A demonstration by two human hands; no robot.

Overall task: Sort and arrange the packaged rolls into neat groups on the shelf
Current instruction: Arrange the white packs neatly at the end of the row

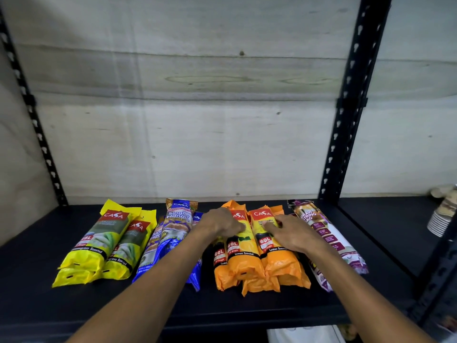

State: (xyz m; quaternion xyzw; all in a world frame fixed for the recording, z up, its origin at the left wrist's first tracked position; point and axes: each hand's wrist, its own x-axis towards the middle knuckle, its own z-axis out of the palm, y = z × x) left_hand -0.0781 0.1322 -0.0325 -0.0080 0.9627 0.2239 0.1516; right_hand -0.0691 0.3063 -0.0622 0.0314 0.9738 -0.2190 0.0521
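Note:
Packaged rolls lie in colour groups on the black shelf (37, 280). Yellow rolls (99, 248) are at the left, blue rolls (165, 241) beside them, orange rolls (257, 261) in the middle, and white-and-purple rolls (331, 241) at the right. My left hand (220, 224) rests palm down on the left orange rolls, fingers bent over one roll's top. My right hand (289, 231) lies flat on the right orange rolls with its fingers spread. Neither hand has a roll lifted off the shelf. My forearms hide parts of the blue and purple rolls.
Black slotted uprights (346, 134) frame the shelf against a pale plywood back wall (197, 120). A stack of paper cups (442, 216) lies on the neighbouring shelf at the far right. Bare shelf surface runs along the front edge and both sides.

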